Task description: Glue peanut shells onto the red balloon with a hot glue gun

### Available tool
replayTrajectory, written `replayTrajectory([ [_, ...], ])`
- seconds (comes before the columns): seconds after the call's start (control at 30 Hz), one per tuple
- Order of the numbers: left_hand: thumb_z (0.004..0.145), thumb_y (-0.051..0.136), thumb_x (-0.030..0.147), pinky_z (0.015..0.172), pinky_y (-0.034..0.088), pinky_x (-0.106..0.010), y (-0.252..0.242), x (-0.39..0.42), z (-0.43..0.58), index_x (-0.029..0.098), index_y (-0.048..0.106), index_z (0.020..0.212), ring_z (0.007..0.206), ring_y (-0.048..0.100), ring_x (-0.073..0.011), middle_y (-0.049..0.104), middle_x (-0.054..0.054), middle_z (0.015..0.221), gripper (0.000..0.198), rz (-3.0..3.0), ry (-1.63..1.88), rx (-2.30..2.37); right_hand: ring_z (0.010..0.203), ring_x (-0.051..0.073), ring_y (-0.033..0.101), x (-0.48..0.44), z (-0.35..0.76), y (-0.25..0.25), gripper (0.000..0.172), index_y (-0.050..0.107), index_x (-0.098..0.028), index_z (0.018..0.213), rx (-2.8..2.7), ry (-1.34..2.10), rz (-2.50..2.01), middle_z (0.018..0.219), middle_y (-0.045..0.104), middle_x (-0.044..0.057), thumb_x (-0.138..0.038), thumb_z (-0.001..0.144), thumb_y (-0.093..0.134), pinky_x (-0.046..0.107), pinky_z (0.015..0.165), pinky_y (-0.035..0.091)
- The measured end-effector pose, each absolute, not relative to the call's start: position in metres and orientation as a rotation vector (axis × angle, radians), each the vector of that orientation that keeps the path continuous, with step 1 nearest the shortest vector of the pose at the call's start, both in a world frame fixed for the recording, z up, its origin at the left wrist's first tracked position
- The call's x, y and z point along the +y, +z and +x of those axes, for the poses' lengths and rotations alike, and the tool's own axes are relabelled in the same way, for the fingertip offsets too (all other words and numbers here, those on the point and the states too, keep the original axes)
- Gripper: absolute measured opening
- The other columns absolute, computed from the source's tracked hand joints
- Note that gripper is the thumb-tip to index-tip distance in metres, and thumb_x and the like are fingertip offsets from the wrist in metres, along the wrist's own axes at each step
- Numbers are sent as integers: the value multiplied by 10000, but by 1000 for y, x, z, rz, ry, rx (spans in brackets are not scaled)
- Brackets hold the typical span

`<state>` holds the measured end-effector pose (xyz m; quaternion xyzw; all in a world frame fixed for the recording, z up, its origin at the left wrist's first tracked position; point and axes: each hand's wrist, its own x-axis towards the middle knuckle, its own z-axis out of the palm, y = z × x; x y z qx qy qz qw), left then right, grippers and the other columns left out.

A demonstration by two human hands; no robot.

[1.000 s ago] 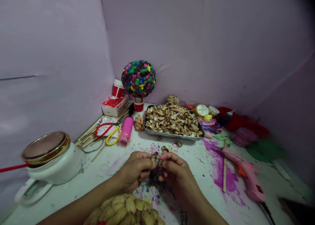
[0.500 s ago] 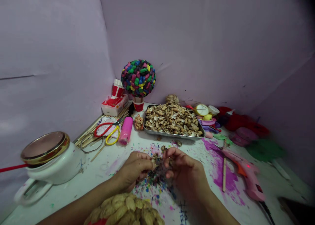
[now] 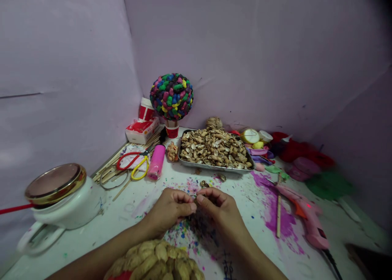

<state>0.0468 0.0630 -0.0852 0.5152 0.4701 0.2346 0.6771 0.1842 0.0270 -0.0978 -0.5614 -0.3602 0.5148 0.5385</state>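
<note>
My left hand [image 3: 170, 211] and my right hand [image 3: 218, 208] meet fingertip to fingertip over the paint-spattered white table [image 3: 128, 214]. Both are closed in a pinch around a small peanut shell piece [image 3: 194, 198], mostly hidden by the fingers. Dark crumbs and coloured flecks lie on the table under the hands. A ball covered in plain peanut shells [image 3: 156, 263] sits close to me at the bottom edge. Behind the hands stands a metal tray [image 3: 214, 167] heaped with peanut shells.
A ball of painted shells [image 3: 172, 96] stands on a red cup at the back. Scissors [image 3: 134, 162], a pink lighter [image 3: 157, 162] and sticks lie left; a white pot with gold lid [image 3: 58, 198] is far left. A pink glue gun [image 3: 306, 218] lies right.
My hands drew apart half a second ago, then came back together in a pinch. The right hand shifted slightly left and nearer to me.
</note>
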Motion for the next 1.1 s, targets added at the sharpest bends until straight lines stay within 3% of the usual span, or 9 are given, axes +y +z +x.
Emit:
replayTrajectory([
  [0.1, 564, 595, 263, 376, 125, -220, -85, 63, 46, 147, 544, 495, 326, 222, -39, 341, 97, 322, 145, 1174, 542, 1065, 545, 121, 482, 25, 183, -95, 126, 672, -156, 644, -891, 1165, -1355, 574, 620, -9, -258, 584, 716, 253, 547, 355],
  [0.33, 570, 574, 247, 395, 131, -220, -84, 63, 48, 148, 534, 513, 339, 219, -37, 334, 103, 346, 121, 1195, 563, 1040, 604, 122, 496, 23, 178, -97, 132, 679, -162, 666, -772, 1156, -1353, 625, 637, -7, -248, 573, 714, 246, 589, 366],
  [0.4, 566, 561, 235, 398, 135, -221, -85, 63, 47, 146, 541, 520, 344, 218, -40, 337, 101, 353, 102, 1198, 578, 1047, 530, 94, 461, 23, 176, -99, 182, 684, -161, 707, -703, 1231, -1330, 567, 602, -27, -266, 564, 724, 216, 504, 343],
  [0.47, 561, 550, 223, 403, 144, -220, -84, 63, 47, 141, 554, 529, 359, 218, -43, 340, 98, 363, 88, 1219, 579, 1039, 401, 56, 347, 23, 175, -101, 232, 672, -155, 736, -621, 1362, -1297, 443, 492, -70, -305, 566, 723, 187, 383, 248],
  [0.57, 557, 549, 213, 419, 174, -217, -83, 63, 45, 135, 562, 521, 399, 248, -52, 369, 82, 396, 87, 1295, 570, 1012, 337, 22, 190, 24, 178, -103, 248, 623, -148, 694, -514, 1586, -1203, 375, 332, -118, -327, 552, 719, 165, 323, 103],
  [0.83, 520, 570, 204, 394, 151, -209, -81, 62, 47, 144, 558, 512, 363, 224, -43, 353, 94, 362, 62, 1188, 557, 1012, 383, 12, 164, 28, 186, -103, 294, 514, -154, 576, -487, 1906, -953, 448, 334, -98, -310, 518, 756, 144, 324, 58],
  [0.97, 499, 558, 191, 376, 122, -208, -84, 61, 48, 151, 511, 441, 334, 201, -36, 322, 94, 327, 84, 1099, 550, 1001, 375, 22, 167, 26, 184, -104, 306, 557, -168, 637, -583, 1840, -941, 413, 315, -110, -389, 548, 749, 149, 333, 98],
  [1.1, 503, 561, 186, 369, 129, -204, -86, 62, 47, 143, 550, 487, 332, 236, -38, 364, 81, 342, 47, 1084, 582, 975, 350, 32, 198, 26, 187, -105, 280, 648, -174, 808, -754, 1683, -1051, 407, 340, -107, -409, 660, 687, 162, 324, 111],
])
